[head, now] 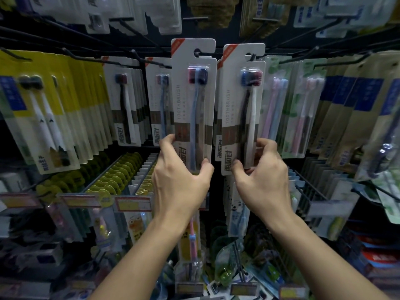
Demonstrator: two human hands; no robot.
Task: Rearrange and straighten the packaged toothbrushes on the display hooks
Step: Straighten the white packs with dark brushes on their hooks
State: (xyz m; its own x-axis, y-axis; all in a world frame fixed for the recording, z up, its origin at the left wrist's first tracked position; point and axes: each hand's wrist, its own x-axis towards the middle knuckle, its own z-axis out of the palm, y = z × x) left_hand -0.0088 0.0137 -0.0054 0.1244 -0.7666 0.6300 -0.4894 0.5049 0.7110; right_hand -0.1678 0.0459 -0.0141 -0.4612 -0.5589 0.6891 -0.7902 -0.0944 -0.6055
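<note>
at the middle of the display, my left hand (180, 180) grips the bottom of a white toothbrush pack (193, 105) — thumb on its right edge, fingers curled round the left. my right hand (260, 176) pinches the lower end of the neighbouring white pack (242, 109), thumb in front, fingers behind. both packs hang upright on black hooks (197, 53), each at the front of its stack, just beside one another. yellow-backed packs (43, 109) hang to the left — green pastel ones (287, 105) to the right.

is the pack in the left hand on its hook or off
On: the pack gripped by the left hand has its hang slot over the hook.
</note>
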